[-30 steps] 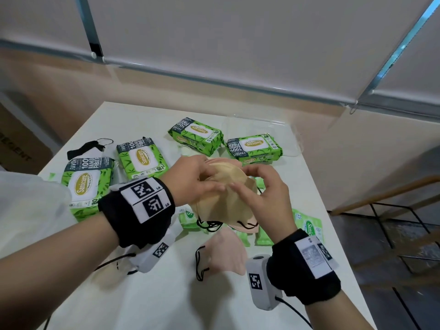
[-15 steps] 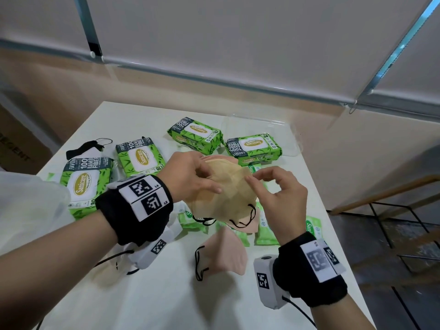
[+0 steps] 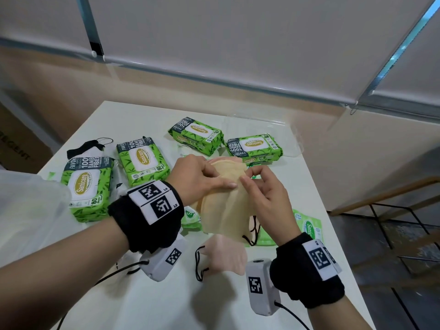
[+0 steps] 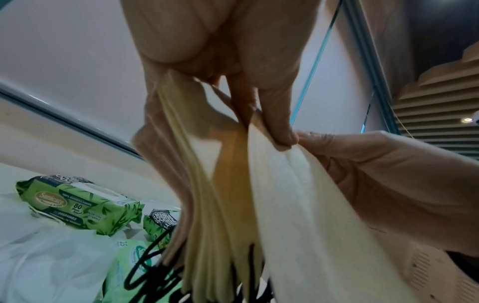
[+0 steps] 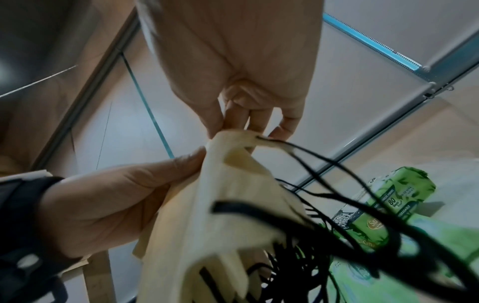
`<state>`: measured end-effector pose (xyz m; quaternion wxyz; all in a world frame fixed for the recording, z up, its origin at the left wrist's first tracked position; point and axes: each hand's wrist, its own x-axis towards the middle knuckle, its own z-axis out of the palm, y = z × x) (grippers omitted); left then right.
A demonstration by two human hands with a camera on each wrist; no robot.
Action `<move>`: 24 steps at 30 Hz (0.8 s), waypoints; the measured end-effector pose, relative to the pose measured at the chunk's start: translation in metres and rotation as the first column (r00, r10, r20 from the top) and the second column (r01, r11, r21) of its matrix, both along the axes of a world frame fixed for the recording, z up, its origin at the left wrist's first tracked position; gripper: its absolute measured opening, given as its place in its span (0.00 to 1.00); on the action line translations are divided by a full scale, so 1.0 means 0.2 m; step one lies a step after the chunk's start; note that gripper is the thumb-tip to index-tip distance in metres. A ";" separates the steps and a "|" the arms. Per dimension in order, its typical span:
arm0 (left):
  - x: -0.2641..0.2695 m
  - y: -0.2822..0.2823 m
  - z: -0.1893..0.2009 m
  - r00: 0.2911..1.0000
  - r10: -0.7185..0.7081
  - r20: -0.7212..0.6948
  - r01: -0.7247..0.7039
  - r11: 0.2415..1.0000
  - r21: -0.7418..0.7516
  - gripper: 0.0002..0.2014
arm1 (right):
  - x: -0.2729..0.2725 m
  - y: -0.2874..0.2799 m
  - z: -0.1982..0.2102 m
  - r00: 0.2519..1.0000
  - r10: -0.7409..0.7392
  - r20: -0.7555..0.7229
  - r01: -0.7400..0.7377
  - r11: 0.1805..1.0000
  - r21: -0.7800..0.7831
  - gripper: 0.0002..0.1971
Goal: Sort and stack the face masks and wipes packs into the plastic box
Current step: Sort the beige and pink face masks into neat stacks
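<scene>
Head view: mask stack hangs lengthwise (loops seemingly downward).

White table beneath drawn grey roller blinds.

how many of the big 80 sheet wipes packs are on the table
4. One at the near left, one just right of it, one farther back in the middle, and one at the far right. The hands and masks may hide others; the smaller packs aren't counted.
</scene>
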<state>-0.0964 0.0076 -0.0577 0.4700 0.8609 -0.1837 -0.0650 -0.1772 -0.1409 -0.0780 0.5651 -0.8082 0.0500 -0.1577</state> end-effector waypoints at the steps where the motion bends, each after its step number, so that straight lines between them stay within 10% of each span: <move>1: 0.00 0.00 0.00 1.000 -0.001 0.000 0.001 1.000 -0.004 0.14 | 0.00 0.00 0.00 1.000 0.004 -0.005 -0.004 1.000 0.007 0.06; 24: -0.03 0.01 -0.03 0.925 -0.286 0.249 0.234 0.948 0.217 0.32 | -0.02 -0.03 -0.01 0.948 0.220 -0.231 -0.210 0.975 0.068 0.08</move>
